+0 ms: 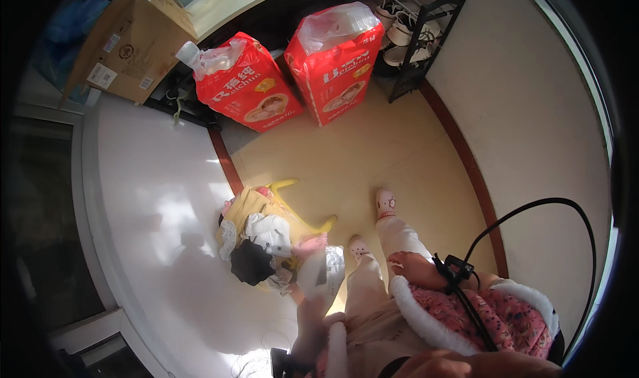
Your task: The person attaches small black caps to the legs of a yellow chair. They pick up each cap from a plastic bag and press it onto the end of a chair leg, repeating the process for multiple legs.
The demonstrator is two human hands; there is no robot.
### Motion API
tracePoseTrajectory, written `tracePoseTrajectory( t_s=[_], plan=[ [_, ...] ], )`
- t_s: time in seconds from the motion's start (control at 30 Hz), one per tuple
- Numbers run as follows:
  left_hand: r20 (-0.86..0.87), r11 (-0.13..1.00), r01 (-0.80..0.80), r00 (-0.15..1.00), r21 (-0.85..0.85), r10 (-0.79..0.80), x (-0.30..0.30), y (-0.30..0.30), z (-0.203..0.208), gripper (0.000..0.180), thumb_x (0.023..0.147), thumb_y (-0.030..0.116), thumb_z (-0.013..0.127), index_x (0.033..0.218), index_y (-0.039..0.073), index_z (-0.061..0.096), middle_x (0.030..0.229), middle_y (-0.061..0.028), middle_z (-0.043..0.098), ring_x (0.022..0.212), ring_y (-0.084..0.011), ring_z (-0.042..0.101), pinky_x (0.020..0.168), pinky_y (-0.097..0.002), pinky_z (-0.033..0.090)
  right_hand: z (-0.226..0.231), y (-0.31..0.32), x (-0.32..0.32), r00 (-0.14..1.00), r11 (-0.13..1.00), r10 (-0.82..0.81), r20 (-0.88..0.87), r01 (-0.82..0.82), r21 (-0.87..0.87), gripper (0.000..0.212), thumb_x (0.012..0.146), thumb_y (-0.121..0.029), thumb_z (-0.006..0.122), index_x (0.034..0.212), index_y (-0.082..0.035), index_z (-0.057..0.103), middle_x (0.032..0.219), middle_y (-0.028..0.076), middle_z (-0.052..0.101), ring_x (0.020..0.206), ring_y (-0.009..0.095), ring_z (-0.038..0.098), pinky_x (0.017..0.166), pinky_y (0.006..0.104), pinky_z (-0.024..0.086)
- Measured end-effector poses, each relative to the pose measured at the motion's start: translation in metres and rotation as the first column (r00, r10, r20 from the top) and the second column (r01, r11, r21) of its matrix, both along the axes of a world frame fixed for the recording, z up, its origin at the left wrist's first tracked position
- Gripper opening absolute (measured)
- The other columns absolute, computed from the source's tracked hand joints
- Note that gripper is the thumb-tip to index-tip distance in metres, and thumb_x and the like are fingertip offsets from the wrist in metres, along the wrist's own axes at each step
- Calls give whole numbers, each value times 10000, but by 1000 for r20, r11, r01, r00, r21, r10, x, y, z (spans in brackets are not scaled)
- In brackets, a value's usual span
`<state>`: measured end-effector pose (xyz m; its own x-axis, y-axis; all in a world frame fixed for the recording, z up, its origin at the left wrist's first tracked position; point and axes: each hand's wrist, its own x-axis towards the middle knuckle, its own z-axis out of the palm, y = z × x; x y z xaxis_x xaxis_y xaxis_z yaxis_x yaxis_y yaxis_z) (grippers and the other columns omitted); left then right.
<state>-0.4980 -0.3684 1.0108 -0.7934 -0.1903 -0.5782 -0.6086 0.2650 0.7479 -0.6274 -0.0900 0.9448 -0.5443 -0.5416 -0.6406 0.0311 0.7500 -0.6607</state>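
Note:
My left hand (299, 294) reaches to the pile of clothes; a pale plastic bag (326, 271) hides most of it, so its fingers do not show. The pile lies on a yellow seat (293, 221) with curved legs. In the pile are a white cloth (268, 231), a dark bunched cloth (252, 261) and a pink piece (310, 245). My right hand (414, 270) is in front of my right thigh, apart from the pile. Its fingers are curled, and a small white bit shows at them; what it is I cannot make out.
Two red bags (256, 88) stand on the tan floor (339, 158) by the far wall. A cardboard box (130, 45) is at the far left, and a black shoe rack (416, 52) at the far right. A black cable (552, 201) loops beside my right arm.

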Motion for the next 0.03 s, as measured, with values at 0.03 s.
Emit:
tracePoseTrajectory(
  t_s=[0.03],
  plan=[
    [10,952,207,978,-225,-210,10,-3,18,145,830,112,576,950,39,612,932,-146,643,823,-249,603,729,-331,472,12,0,-1,1000,1000,21,3,-21,-20,328,874,-204,521,1129,-5,576,1073,200,623,1004,349,593,889,401,459]
  ],
)
